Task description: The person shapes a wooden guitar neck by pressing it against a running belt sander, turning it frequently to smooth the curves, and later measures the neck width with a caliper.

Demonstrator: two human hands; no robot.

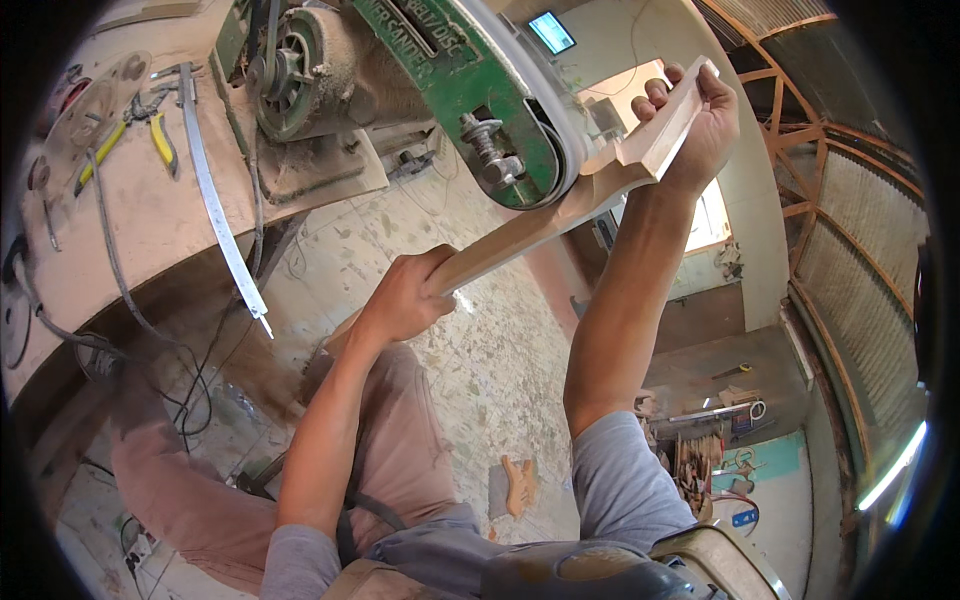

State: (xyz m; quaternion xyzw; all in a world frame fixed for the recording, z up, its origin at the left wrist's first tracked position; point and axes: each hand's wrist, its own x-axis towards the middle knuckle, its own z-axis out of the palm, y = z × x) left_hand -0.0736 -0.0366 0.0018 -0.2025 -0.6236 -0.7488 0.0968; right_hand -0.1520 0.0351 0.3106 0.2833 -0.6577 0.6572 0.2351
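A long pale wooden piece (535, 230), shaped like an instrument neck with a wider end, runs diagonally up to the right against the sanding belt (570, 140) of a green belt sander (470, 90). My left hand (405, 300) is closed round its narrow lower length, left of the machine's rounded end. My right hand (705, 125) is closed on the wide upper end, with fingertips curled over the back of the wood. The part of the wood below my left hand is mostly hidden by that hand and arm.
A dusty bench (120, 250) at left holds yellow-handled pliers (160, 140), a long metal strip (220, 230), cables and a motor (320, 80). A wooden offcut (515, 485) lies on the littered floor between my arms. A screen (550, 30) and cluttered shelving (730, 470) stand beyond.
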